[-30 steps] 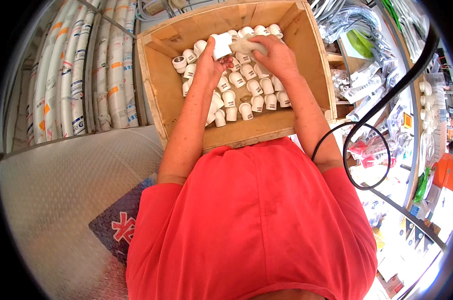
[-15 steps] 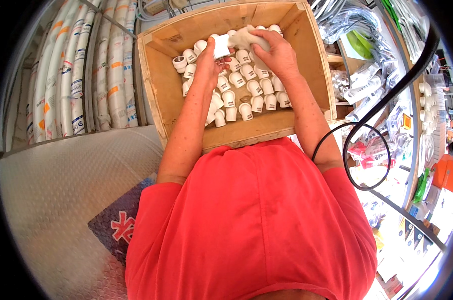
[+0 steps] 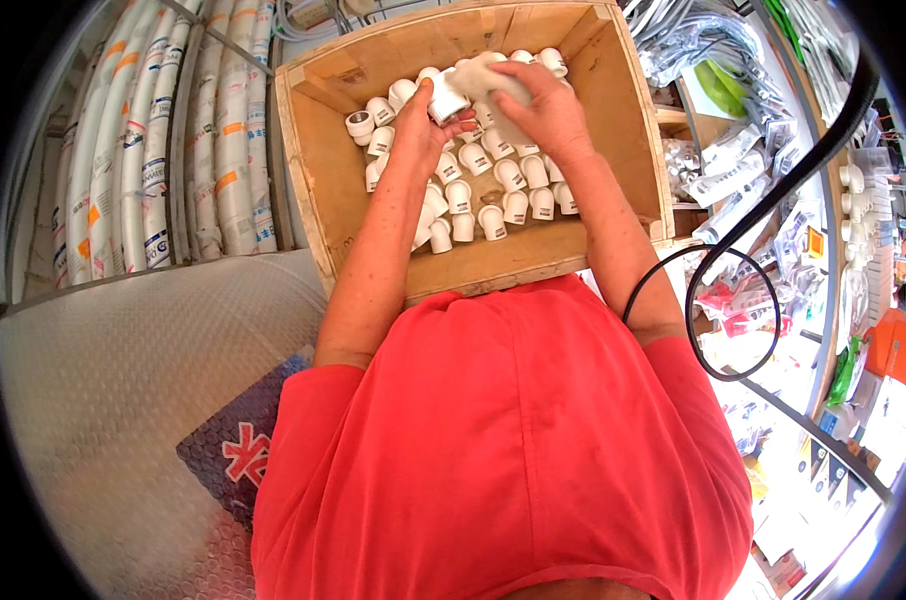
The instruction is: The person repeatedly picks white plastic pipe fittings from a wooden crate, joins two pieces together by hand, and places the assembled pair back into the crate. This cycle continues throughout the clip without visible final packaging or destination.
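Carefully, a smooth white pipe fitting, tilted, was pinched by the fingers of the left hand; right of them, crumpled off-white cloth was clutched by the right hand. Below, white elbows were held in a wooden crate.

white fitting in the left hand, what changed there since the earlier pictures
The white fitting has tilted in the left hand. The right hand has shifted the pale cloth leftward, against the fitting's upper end. Nothing was newly grasped or let go. The wooden box and the elbow fittings inside stayed put.
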Tool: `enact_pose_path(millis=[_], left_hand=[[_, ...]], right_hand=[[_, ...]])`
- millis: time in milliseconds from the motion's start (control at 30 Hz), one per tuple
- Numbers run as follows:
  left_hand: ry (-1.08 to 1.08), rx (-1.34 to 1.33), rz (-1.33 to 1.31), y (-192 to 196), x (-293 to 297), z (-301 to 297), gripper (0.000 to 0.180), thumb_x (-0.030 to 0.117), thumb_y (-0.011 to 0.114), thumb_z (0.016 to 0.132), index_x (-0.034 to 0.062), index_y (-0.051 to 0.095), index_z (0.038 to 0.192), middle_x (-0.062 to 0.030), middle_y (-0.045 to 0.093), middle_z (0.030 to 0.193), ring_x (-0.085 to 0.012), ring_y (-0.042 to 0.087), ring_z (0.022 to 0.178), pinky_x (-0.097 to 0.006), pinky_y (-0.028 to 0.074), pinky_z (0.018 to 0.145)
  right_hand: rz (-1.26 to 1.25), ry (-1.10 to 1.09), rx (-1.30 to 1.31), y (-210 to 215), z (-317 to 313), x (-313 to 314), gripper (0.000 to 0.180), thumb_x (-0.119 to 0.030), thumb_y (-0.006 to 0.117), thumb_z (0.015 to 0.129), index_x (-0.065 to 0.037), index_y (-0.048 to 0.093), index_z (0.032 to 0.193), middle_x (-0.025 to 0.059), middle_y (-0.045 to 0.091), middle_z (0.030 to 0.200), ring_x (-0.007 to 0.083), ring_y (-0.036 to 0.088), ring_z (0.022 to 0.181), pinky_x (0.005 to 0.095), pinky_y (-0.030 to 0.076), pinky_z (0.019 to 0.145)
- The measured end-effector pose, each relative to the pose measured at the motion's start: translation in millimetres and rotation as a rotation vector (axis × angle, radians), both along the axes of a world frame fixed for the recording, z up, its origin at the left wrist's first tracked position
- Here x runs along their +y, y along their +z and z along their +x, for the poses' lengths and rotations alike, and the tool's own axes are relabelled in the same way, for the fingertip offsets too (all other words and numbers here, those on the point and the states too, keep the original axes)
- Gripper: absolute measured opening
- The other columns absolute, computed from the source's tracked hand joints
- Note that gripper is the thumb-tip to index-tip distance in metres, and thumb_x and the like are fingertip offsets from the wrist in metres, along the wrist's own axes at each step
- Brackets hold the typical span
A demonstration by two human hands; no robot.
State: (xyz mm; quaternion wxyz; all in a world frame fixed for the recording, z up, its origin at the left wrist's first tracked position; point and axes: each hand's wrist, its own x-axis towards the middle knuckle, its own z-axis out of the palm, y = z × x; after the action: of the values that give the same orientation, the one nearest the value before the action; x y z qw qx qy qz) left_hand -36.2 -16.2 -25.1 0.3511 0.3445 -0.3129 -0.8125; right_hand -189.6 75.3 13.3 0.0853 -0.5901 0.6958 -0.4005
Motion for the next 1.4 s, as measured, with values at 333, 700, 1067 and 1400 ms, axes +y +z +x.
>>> enact_pose_path(millis=[333,700,1067,1400], left_hand=[[-0.032,-0.012,0.008,-6,-4,3,0.041,0.033,0.042,0.096,-0.0021,0.047,0.115,-0.0157,0.059,0.099,-0.0302,0.062,0.082,-0.044,0.056,0.069],[-0.055,-0.195,-0.083,3,1,3,0.032,0.031,0.059,0.087,0.0063,0.054,0.106,-0.0060,0.062,0.088,-0.0154,0.059,0.072,-0.026,0.045,0.052],[-0.136,-0.536,-0.384,9,12,-8,0.051,0.025,0.074,0.071,0.0027,0.054,0.112,-0.0062,0.062,0.097,-0.0131,0.058,0.079,-0.026,0.047,0.061],[-0.181,-0.633,-0.771,-5,12,-6,0.047,0.022,0.077,0.066,0.0043,0.058,0.105,-0.0090,0.064,0.096,-0.0179,0.061,0.088,-0.031,0.048,0.076]], right_hand=[[-0.016,-0.110,0.003,-3,-10,-1,0.034,-0.027,0.064,0.076,-0.021,0.061,0.110,0.0061,0.061,0.104,0.0270,0.060,0.091,0.0367,0.050,0.076],[0.032,-0.116,-0.056,1,-11,1,0.034,-0.027,0.063,0.077,-0.020,0.061,0.110,0.0058,0.061,0.107,0.0261,0.060,0.094,0.0354,0.050,0.078],[0.249,-0.182,0.081,1,-22,3,0.033,-0.029,0.060,0.080,-0.018,0.060,0.111,0.0080,0.062,0.105,0.0285,0.060,0.094,0.0360,0.049,0.077],[0.233,-0.025,0.028,-5,-15,4,0.037,-0.033,0.060,0.080,-0.018,0.059,0.114,0.0091,0.061,0.109,0.0278,0.059,0.095,0.0367,0.048,0.080]])
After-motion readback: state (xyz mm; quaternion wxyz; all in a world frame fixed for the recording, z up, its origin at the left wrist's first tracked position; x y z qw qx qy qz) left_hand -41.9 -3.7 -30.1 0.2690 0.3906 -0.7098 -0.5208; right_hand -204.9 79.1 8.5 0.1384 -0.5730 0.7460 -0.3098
